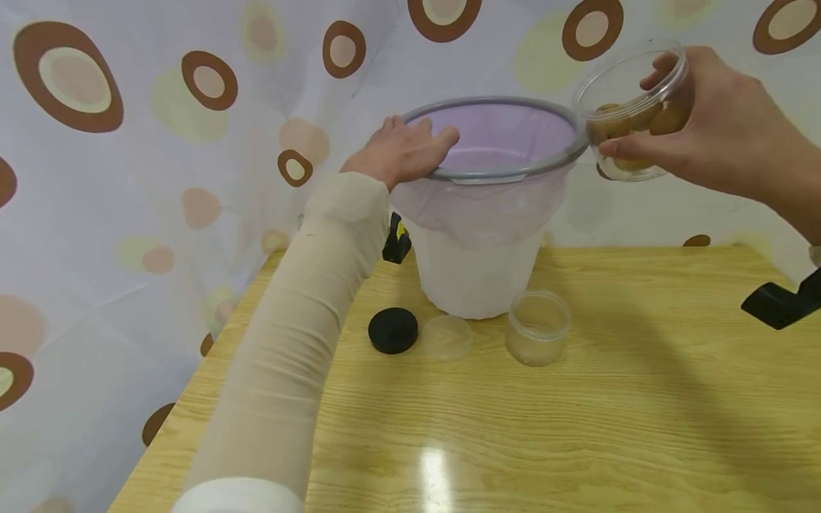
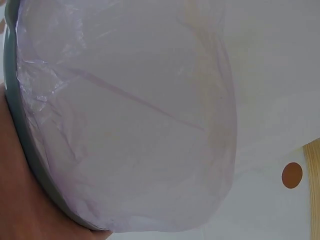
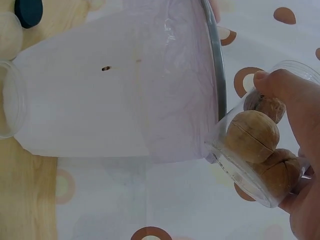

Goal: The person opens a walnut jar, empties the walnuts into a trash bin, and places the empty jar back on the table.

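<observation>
In the head view, my left hand (image 1: 407, 149) rests palm down on the left side of the grey rim of a white bin (image 1: 477, 263). Over that rim folds a thin purple bag (image 1: 500, 132), which lines the bin. My right hand (image 1: 725, 121) holds a clear plastic jar (image 1: 631, 78), fingers and thumb round its wall. Its mouth tilts up and its lower side is close to the bin's right rim. Inside the jar are several walnuts (image 3: 252, 136), clearest in the right wrist view. The left wrist view shows mostly the bag's outer fold.
On the wooden table (image 1: 577, 427), in front of the bin, lie a black lid (image 1: 393, 330) and a clear disc (image 1: 447, 338). A second clear jar (image 1: 539, 331) stands open to their right. A curtain with brown circles (image 1: 192, 178) hangs behind and at the left.
</observation>
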Tool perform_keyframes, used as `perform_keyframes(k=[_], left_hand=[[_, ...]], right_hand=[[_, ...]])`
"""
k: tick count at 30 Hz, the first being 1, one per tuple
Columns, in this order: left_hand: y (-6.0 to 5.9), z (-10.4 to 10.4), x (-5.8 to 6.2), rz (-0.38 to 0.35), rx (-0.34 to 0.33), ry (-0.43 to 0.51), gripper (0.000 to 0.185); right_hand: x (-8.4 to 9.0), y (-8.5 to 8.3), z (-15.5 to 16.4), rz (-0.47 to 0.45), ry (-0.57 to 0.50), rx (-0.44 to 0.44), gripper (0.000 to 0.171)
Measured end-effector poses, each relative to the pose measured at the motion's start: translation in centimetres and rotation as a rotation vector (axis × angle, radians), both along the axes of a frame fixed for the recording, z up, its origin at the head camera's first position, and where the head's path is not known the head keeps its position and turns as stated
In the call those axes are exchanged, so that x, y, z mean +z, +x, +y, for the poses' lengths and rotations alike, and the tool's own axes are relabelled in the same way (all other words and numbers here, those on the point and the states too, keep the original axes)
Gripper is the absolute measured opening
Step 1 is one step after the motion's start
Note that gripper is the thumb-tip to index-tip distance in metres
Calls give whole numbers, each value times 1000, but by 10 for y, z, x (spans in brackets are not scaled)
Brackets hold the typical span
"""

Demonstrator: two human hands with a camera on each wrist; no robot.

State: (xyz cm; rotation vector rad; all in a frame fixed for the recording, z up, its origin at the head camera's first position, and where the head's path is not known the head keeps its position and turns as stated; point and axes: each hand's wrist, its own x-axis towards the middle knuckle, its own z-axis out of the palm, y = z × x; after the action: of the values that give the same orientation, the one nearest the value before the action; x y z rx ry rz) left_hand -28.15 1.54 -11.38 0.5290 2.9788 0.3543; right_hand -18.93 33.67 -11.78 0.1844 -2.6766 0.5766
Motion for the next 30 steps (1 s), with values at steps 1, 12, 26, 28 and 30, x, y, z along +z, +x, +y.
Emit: perform_keyframes(k=[1, 12, 26, 28, 30], left_hand=[[1, 1, 1, -2, -1, 0, 74], [4, 19, 4, 2, 17, -15, 73], [-2, 25, 1, 51, 6, -40, 74], [-2, 24, 1, 51, 7, -40, 74], [-3, 23, 0, 52, 10, -43, 75]], right_hand=[[3, -2, 0, 8, 9, 4, 97], [28, -17, 1, 67, 154, 64, 94], [42, -37, -10, 84, 262, 187, 94], [43, -39, -12, 71, 265, 201, 92], [42, -41, -14, 67, 280, 210, 91]])
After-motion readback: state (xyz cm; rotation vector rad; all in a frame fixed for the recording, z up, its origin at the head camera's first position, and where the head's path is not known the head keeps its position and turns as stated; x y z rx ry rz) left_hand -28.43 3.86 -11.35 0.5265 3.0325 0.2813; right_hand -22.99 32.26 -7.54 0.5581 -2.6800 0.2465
